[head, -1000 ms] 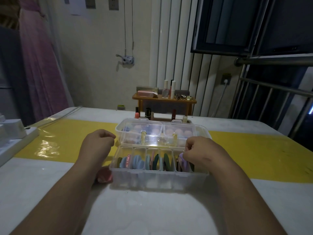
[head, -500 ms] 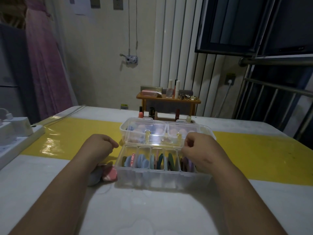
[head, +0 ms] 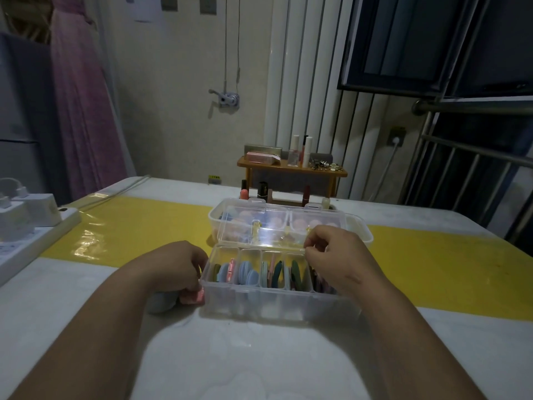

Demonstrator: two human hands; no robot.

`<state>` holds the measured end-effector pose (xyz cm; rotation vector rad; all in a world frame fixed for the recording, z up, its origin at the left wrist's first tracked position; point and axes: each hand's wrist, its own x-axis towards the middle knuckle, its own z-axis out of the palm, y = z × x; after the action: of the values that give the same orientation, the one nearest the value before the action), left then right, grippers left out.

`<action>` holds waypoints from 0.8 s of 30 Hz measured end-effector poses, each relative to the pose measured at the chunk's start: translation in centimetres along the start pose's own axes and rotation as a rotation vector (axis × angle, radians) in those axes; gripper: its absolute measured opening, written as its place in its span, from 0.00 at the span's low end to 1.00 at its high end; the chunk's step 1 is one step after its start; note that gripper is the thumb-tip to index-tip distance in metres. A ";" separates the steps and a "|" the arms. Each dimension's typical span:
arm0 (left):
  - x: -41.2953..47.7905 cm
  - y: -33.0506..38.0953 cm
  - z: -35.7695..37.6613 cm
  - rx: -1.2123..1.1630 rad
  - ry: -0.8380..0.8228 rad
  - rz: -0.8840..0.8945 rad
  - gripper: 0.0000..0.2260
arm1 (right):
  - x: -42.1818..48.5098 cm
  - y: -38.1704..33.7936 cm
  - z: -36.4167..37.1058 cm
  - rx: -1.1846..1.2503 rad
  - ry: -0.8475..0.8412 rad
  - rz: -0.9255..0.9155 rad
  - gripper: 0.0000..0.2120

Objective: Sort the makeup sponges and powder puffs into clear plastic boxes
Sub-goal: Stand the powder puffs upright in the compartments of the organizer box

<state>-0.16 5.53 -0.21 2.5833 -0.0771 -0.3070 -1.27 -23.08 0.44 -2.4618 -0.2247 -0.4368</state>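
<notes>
Since a second ago my left hand (head: 176, 267) has dropped onto the pink puff (head: 193, 296) touching the clear box (head: 277, 307), fingers curled round it, while my right hand (head: 337, 255) pinches something I cannot make out over the box's right end; next, I judge, slot the puff upright between dividers.

Two bare arms fill the lower half of the view. The left forearm (head: 95, 336) enters from 7 o'clock and the right forearm (head: 403, 336) from 5 o'clock, each uncovered from the picture's edge to the wrist. Both are broad near the edge and narrow toward the wrist. The left hand (head: 176, 265) shows a smooth, rounded back. The right hand (head: 334, 255) shows faint tendon ridges, plain knuckles and a crease at the wrist. The dim light leaves the nails unclear.
</notes>
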 end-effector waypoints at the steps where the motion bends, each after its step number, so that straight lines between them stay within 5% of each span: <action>1: 0.0 0.0 0.0 -0.003 0.016 0.005 0.12 | 0.0 0.0 0.0 0.006 0.005 0.001 0.05; 24: 1.3 -0.1 0.2 -0.491 0.667 0.003 0.11 | 0.1 0.0 -0.1 0.121 0.057 0.019 0.06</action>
<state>1.07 5.35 -0.64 2.0710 0.2094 0.4861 -1.21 -23.17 0.56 -2.3276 -0.1984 -0.4709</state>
